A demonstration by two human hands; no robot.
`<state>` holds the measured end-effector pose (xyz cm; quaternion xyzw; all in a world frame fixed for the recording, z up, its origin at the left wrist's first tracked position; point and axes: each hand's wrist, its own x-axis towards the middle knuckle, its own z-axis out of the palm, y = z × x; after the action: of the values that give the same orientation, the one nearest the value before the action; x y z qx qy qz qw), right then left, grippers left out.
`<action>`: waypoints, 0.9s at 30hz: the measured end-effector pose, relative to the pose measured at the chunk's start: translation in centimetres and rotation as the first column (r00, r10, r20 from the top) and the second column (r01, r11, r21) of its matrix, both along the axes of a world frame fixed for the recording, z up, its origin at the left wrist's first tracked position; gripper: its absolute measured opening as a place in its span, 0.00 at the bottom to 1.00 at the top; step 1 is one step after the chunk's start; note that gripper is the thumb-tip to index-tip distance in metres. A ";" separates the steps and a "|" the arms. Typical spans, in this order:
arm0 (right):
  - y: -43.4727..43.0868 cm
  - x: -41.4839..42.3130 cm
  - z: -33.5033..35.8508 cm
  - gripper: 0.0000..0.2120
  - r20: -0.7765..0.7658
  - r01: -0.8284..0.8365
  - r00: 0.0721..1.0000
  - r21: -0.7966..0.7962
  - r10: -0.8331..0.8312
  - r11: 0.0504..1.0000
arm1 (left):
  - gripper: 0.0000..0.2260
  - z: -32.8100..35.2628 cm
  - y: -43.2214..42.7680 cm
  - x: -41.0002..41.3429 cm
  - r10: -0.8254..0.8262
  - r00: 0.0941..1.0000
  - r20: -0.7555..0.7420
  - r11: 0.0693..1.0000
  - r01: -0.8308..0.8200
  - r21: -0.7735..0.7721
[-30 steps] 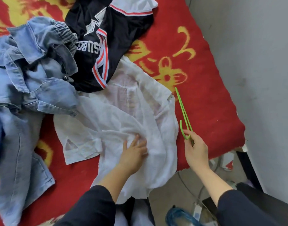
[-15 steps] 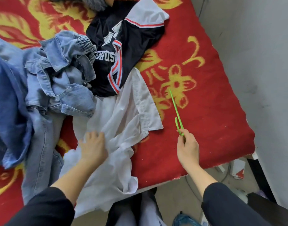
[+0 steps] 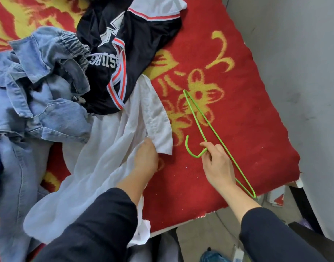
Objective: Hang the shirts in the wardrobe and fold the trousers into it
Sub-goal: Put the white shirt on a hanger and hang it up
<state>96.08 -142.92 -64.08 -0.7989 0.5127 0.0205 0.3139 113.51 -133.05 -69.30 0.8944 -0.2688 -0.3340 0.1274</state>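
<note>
The right hand (image 3: 217, 165), low and right of centre, has its grip closed on a green wire hanger (image 3: 196, 119), thumb and fingertips pinching the neck just below the hook. The hook curls to the left of the fingers. The hanger's long thin frame runs from a point up over the yellow flower down to the lower right, past the wrist, and ends near the bed's edge. The left hand (image 3: 146, 159) sits just left of it at the middle of the frame. Its fingers are buried in the white shirt (image 3: 105, 157) and grasp the thin cloth near the shirt's stiffer front edge. That shirt lies spread on the bed from the centre down to the lower left, and its hem hangs over the near edge under the left forearm. Its top end is tucked beneath a black jersey (image 3: 128, 44) with red and white striped trim and a white sleeve, at the upper middle. A heap of denim clothes (image 3: 39, 91) fills the left side, touching both the jersey and the white shirt. Everything rests on a red blanket (image 3: 247, 120) with yellow patterns that covers the bed. A plain grey wall (image 3: 304, 72) stands along the right side. Both arms wear dark sleeves (image 3: 98, 229).
</note>
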 end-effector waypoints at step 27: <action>4.9 17.8 25.0 0.13 0.404 -0.569 0.796 0.240 0.451 0.787 | 0.14 46.8 13.9 9.1 -0.004 0.892 -0.451 0.916 -0.178 -0.359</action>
<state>113.86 -138.02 -39.05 -0.8316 0.2029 0.0646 0.5129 122.65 -119.19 -22.45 0.7625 -0.2527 -0.4619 0.3760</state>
